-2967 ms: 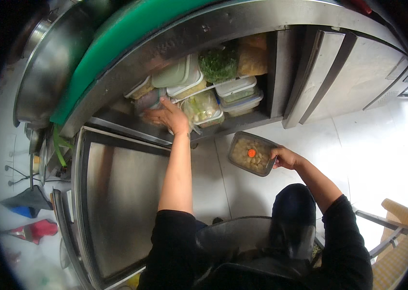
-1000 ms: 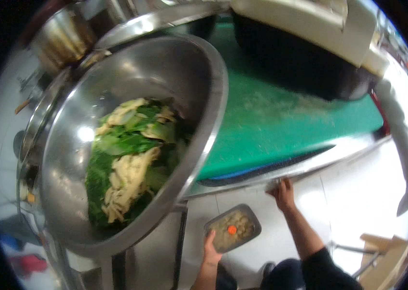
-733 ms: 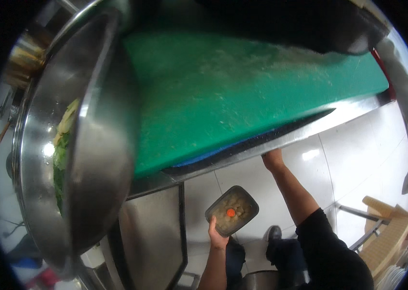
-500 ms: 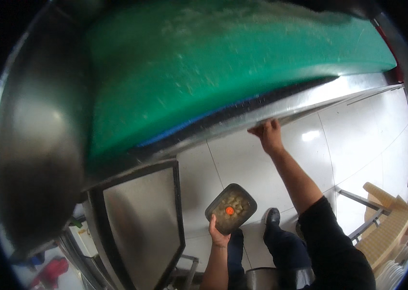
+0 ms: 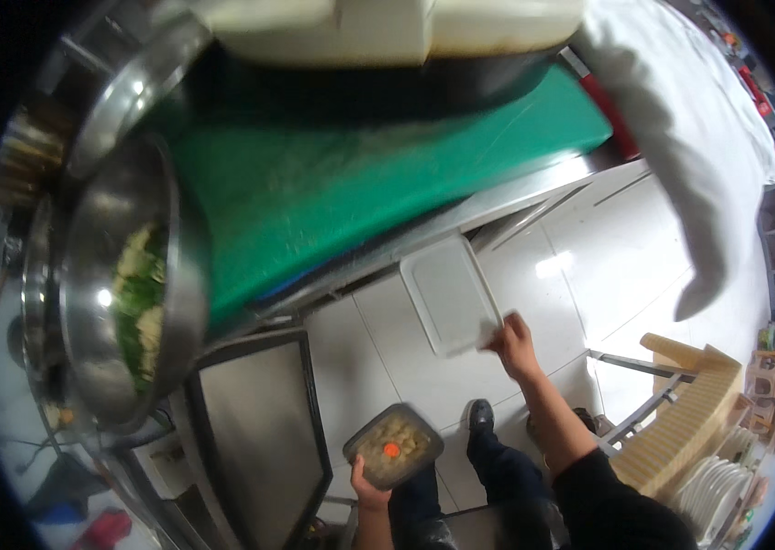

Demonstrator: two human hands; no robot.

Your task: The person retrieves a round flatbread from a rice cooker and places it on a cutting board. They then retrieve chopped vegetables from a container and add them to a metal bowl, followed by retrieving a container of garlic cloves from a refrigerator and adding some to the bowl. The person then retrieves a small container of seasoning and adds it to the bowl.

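My left hand (image 5: 371, 486) is closed on the edge of a dark rectangular food container (image 5: 415, 466). Pale chunks fill the container, with a round orange slice, possibly carrot, on top. Further right, my right hand (image 5: 516, 346) pinches the near corner of a white, shallow, rounded rectangular piece (image 5: 452, 293) that looks like a tray or lid. That white piece sticks out from below the front edge of the metal counter (image 5: 424, 236), and its far end lies close to the counter's edge.
On the counter lies a thick green cutting board (image 5: 332, 192). To the left stands a metal bowl (image 5: 85, 275) with green and pale vegetables. A dark-framed metal door (image 5: 264, 412) hangs open below. At right are a yellow checked surface (image 5: 681, 431) and stacked white plates (image 5: 710, 495).
My right hand has moved from the counter's edge back toward me, and the white piece has come into view. The view has shifted, showing the bowl's vegetables. The container stays in my left hand.
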